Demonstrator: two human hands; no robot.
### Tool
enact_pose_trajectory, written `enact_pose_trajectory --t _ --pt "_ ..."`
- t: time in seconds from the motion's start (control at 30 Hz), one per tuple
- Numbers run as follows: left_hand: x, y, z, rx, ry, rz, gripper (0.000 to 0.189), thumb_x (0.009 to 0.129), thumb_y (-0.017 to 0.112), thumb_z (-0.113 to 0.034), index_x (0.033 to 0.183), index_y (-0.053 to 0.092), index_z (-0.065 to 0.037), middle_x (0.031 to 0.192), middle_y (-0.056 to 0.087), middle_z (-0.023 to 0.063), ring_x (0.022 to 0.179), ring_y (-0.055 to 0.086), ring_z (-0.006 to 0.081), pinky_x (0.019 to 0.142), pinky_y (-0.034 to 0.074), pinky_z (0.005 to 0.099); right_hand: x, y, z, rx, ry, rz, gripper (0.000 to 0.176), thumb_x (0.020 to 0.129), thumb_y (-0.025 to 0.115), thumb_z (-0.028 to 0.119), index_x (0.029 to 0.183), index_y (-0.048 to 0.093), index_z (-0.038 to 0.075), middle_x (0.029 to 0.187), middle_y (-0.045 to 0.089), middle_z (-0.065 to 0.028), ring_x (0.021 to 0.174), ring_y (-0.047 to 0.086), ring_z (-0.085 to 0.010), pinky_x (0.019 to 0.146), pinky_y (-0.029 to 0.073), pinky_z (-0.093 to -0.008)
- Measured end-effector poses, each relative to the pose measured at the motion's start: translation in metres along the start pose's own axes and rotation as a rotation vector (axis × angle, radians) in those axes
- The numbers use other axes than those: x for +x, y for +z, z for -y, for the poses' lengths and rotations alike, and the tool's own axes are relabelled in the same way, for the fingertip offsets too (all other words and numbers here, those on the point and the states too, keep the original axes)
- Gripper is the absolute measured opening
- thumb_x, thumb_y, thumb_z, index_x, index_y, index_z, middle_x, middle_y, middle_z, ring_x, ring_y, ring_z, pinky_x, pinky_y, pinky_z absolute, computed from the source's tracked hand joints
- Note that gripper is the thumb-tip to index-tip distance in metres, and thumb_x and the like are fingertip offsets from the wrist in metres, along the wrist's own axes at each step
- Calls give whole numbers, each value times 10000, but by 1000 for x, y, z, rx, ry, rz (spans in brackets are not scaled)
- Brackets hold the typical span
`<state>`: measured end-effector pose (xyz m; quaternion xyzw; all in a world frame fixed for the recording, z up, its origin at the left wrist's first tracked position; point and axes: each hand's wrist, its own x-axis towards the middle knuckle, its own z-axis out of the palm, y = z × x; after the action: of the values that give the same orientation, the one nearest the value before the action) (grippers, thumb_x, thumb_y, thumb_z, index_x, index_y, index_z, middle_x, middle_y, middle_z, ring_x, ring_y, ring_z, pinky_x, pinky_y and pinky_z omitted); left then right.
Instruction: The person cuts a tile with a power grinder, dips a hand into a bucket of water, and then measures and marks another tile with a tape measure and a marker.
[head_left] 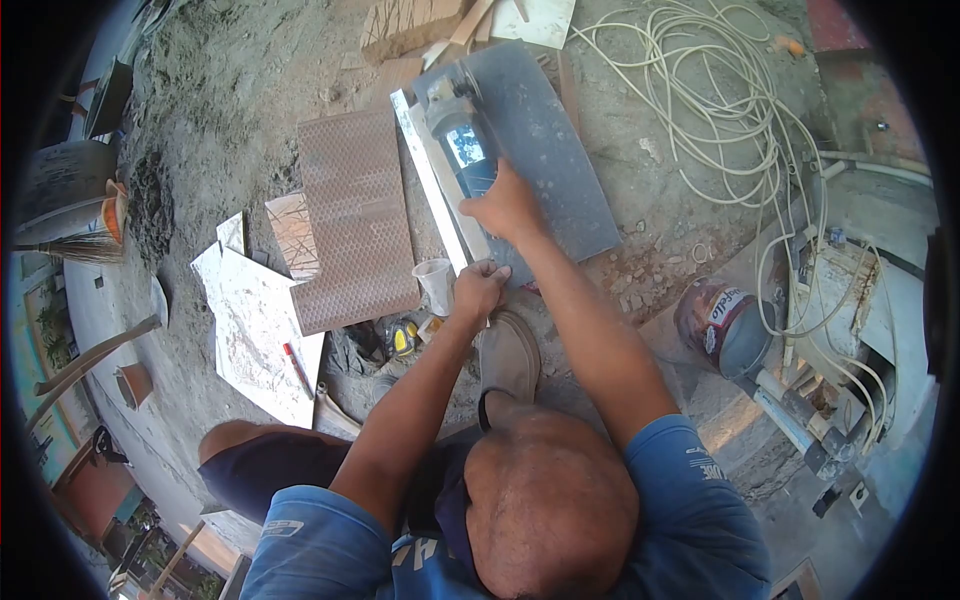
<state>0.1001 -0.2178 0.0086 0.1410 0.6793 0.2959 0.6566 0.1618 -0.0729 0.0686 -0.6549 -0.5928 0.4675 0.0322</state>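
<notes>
Your right hand (505, 205) is over the grey tile (560, 150), fingers wrapped around the rear of the blue angle grinder (462, 140), which rests on the tile's left half beside the metal straightedge (428, 165). Your left hand (480, 290) curls its fingers over the tile's near edge, beside a plastic cup (435, 285); your shoe (508, 355) sits just below that edge

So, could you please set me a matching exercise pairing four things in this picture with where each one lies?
Things:
1. angle grinder
2. plastic cup
3. red pen
4. white cable

Places:
A. on the pale tile
B. in loose coils on the ground, upper right
C. under the right hand, on the grey tile
D. next to the left hand

Pairs: 1-C, 2-D, 3-A, 4-B.
</notes>
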Motion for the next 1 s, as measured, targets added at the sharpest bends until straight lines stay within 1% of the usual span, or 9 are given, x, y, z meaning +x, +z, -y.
enact_pose_trajectory --t 0.3,0.37,0.8,1.0 --pt "1 -1 1 -14 8 8 224 922 648 -119 719 580 -54 608 553 25 502 484 116 487 382 273 -12 1 -10 -6 12 -5 904 663 777 310 1403 399 -44 1334 546 -247 1223 552 -386 1022 461 -438" --pt "1 -1 2 -9 8 10 223 924 647 -119 721 582 -54 609 553 24 503 485 114 486 381 271 -15 1 -12 -15 -12 -38 923 647 767 298 1410 394 -66 1284 574 -287 1179 582 -398 992 476 -415" --pt "2 -2 3 18 13 3 201 928 653 -140 757 604 -46 619 556 16 510 489 108 489 379 263 -26 4 -22 -28 -24 -69 910 638 762 304 1394 410 -61 1261 591 -274 1157 591 -403 976 483 -425" --pt "8 -4 10 0 8 20 166 928 648 -128 791 622 -37 632 562 16 509 487 107 489 380 262 -33 2 -25 -18 15 -44 876 628 766 289 1366 436 -50 1238 596 -269 1137 596 -401 963 491 -431"
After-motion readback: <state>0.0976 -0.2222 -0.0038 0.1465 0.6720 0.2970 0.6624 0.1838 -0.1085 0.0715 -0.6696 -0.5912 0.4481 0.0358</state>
